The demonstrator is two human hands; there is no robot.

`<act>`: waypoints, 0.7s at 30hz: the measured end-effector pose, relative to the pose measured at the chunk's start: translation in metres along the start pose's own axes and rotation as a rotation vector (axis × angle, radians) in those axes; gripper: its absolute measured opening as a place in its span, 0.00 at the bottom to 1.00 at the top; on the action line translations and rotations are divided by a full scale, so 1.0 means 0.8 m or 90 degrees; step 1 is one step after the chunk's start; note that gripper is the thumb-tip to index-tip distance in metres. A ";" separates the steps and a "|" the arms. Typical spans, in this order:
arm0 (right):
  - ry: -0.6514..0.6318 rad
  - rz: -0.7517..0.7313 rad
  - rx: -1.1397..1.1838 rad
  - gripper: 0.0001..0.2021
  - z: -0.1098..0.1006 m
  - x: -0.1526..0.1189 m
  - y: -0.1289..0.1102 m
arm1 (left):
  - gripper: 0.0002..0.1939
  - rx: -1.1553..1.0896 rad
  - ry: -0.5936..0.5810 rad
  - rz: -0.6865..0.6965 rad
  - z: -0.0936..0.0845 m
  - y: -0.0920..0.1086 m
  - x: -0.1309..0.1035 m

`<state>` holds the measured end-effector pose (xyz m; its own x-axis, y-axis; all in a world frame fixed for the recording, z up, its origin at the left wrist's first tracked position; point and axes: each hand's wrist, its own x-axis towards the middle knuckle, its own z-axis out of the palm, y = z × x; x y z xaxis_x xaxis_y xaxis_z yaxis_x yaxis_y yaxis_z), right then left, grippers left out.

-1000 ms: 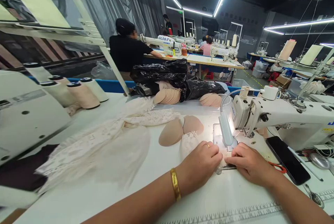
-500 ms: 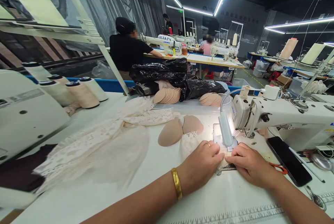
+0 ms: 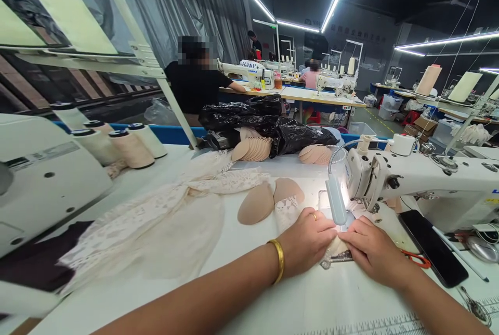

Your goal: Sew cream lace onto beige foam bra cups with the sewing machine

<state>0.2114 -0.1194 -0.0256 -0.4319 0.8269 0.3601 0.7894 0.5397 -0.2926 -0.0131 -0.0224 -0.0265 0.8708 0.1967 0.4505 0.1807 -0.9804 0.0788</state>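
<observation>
My left hand [image 3: 310, 239], with a ring and a gold bracelet, pinches the cream lace fabric [image 3: 286, 211] in front of the sewing machine [image 3: 405, 174]. Close to it, my right hand [image 3: 372, 249] has its fingers closed on the same fabric; the fingertips of both nearly meet below the lamp [image 3: 336, 200]. Part of the fabric lies under my left hand. Two beige cups [image 3: 256, 204] rest just beyond, one partly under the lace. More lace fabric [image 3: 156, 226] spreads over the table to the left.
A black phone [image 3: 432, 246] and orange-handled scissors [image 3: 417, 258] lie right of my right hand. Stacked cups [image 3: 252, 149] and black plastic bags [image 3: 302, 137] are at the back. Thread cones [image 3: 131, 149] stand left. A person in black [image 3: 193, 82] sits at another machine.
The view has shifted slightly. Both hands stay at the machine with the fabric, and the lace by my left hand now overlaps the right-hand cup more.
</observation>
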 end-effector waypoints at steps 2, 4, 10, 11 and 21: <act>0.008 0.013 -0.015 0.13 0.001 0.000 0.001 | 0.07 0.020 -0.011 0.006 0.000 -0.004 0.006; 0.014 0.021 -0.023 0.13 0.003 0.000 0.003 | 0.07 0.037 -0.022 0.016 0.000 -0.009 0.011; 0.029 0.042 -0.051 0.14 0.007 0.001 0.009 | 0.06 0.012 -0.036 0.038 -0.005 -0.021 0.027; 0.031 0.047 -0.055 0.14 0.008 0.002 0.010 | 0.06 0.008 -0.040 0.039 -0.006 -0.022 0.030; 0.041 0.051 -0.062 0.14 0.010 0.000 0.013 | 0.07 0.012 -0.070 0.035 -0.004 -0.028 0.037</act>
<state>0.2162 -0.1121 -0.0359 -0.3390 0.8534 0.3960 0.8604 0.4515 -0.2364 0.0073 0.0054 -0.0123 0.9245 0.1438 0.3530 0.1389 -0.9895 0.0393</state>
